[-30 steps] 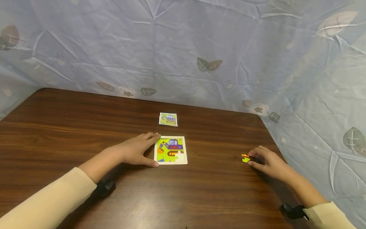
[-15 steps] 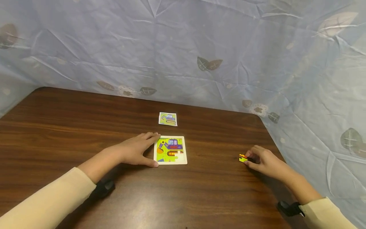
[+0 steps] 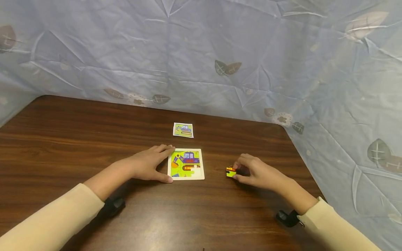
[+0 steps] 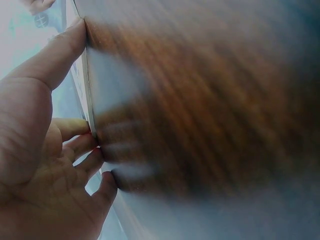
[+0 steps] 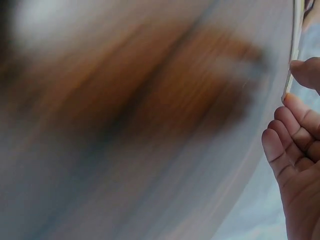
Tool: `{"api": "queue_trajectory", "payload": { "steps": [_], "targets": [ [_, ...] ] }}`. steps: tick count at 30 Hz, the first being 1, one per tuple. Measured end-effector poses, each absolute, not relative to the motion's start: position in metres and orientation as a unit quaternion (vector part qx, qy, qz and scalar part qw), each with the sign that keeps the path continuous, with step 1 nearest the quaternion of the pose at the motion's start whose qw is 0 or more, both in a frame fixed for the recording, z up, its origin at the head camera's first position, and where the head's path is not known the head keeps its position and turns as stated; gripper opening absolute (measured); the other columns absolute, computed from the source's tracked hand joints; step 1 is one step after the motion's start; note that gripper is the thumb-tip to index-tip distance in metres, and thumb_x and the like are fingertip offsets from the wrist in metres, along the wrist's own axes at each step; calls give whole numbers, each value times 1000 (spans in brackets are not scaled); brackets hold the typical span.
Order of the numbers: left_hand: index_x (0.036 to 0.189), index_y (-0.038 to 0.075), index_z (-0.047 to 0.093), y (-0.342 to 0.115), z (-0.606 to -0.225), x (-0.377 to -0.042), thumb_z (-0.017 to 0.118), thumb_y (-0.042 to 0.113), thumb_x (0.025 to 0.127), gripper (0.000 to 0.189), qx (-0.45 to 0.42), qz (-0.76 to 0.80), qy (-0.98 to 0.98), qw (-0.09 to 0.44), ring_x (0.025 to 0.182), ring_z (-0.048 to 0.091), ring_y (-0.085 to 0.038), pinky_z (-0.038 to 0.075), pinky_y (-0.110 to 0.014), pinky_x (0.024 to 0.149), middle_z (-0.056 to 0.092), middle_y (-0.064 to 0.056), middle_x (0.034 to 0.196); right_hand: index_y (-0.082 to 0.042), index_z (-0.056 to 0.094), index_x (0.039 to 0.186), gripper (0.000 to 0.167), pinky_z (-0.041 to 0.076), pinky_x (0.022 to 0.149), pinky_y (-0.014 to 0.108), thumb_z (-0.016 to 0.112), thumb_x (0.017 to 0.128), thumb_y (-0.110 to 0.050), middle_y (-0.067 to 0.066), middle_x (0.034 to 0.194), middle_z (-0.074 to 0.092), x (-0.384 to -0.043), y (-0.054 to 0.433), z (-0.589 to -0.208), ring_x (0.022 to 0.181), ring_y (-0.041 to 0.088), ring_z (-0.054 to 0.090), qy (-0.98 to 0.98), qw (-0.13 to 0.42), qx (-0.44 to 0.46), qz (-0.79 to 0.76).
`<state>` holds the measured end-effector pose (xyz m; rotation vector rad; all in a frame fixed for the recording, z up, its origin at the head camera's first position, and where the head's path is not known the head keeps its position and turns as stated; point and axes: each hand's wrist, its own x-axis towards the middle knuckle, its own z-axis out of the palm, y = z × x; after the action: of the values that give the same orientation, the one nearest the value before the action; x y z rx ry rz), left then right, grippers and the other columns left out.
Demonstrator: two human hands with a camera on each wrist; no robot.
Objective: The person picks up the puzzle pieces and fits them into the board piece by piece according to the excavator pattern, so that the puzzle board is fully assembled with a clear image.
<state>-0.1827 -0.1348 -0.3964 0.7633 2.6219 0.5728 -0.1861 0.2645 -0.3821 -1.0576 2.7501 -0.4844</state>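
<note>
A square jigsaw board (image 3: 202,167) with a white border lies flat at the middle of the table, showing an excavator; bare white backing shows at its lower right. Along its left edge rests my left hand (image 3: 142,165), thumb at the near corner and fingers at the far one. In the left wrist view, thumb and fingertips (image 4: 77,32) meet the board's thin edge. Right of the board, my right hand (image 3: 259,172) pinches a jigsaw piece (image 3: 230,172), yellow-green with a red and orange band, between thumb and fingers. The right wrist view shows that piece edge-on (image 5: 287,87).
Behind the board lies a small picture card (image 3: 183,130) with the same excavator. All of it is on a dark wood table (image 3: 176,212). A pale grey-blue leaf-print cloth (image 3: 194,52) hangs along the back and right sides.
My right hand has carried the jigsaw piece leftward across the table, closer to the board. The left hand and board have stayed in place.
</note>
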Motion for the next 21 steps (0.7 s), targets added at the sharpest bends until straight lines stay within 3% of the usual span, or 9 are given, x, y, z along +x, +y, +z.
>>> {"api": "queue_trajectory", "payload": {
  "steps": [7,21],
  "targets": [
    [167,11,24,-136,-398,-183,75,64,88,108,269,208,924,176,159,25,-48,31,-71,122,23,-16,174,-13,70,108,19,58,80,25,78,96,-26,0,104,65,-189,221,-379,92,12,61,904,87,-387,-158],
    [167,10,25,-132,-397,-184,74,64,89,107,278,207,922,174,158,25,-49,31,-71,122,24,-17,174,-11,70,112,24,58,86,26,77,96,-28,-2,107,63,-189,178,-382,98,10,59,904,99,-391,-144]
  ]
}}
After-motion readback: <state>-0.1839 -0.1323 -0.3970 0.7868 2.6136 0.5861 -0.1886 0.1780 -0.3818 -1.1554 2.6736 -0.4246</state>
